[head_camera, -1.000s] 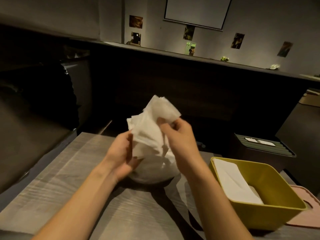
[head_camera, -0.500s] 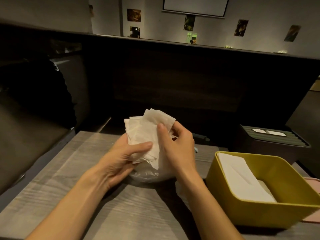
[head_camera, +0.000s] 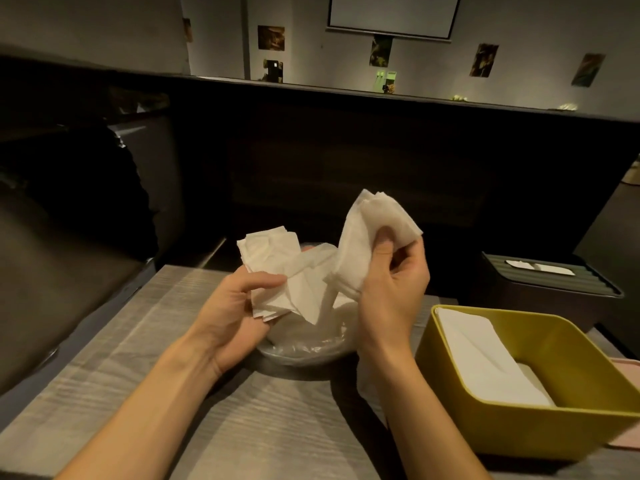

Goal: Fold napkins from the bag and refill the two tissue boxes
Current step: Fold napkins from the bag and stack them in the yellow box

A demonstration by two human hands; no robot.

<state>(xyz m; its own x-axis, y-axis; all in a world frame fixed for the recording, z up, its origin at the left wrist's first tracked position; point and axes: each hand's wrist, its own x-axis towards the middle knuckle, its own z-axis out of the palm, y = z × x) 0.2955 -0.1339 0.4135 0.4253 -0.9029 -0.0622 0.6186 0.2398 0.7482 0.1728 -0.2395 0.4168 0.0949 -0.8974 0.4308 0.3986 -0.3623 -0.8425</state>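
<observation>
Napkins (head_camera: 294, 282), white and creased, are held in both hands above a clear plastic bag (head_camera: 304, 341) that lies on the wood-grain table (head_camera: 138, 358). One bunch sits in the left hand (head_camera: 232, 313), the thumb pressed over the paper and the fingers curled beneath it. The right hand (head_camera: 391, 285) pinches a second bunch higher up, thumb and fingertips closed on its edge; the two bunches meet in the gap between the hands. More white paper shows inside the bag.

Just right of the bag stands an open yellow tissue box (head_camera: 519, 427) with a folded white stack (head_camera: 485, 362) leaning along its left inner side. A pink lid (head_camera: 627, 362) peeks out behind its far right corner. Beyond it, off the table's end, sits a dark tissue box (head_camera: 540, 289) with a ribbed lid and a white tissue in its slot.

A dark partition (head_camera: 346, 150) runs across behind the table, and dark seating lies to the left. On the grey wall beyond hang a projection screen (head_camera: 391, 12) and several small pictures (head_camera: 271, 37). No writing is legible.
</observation>
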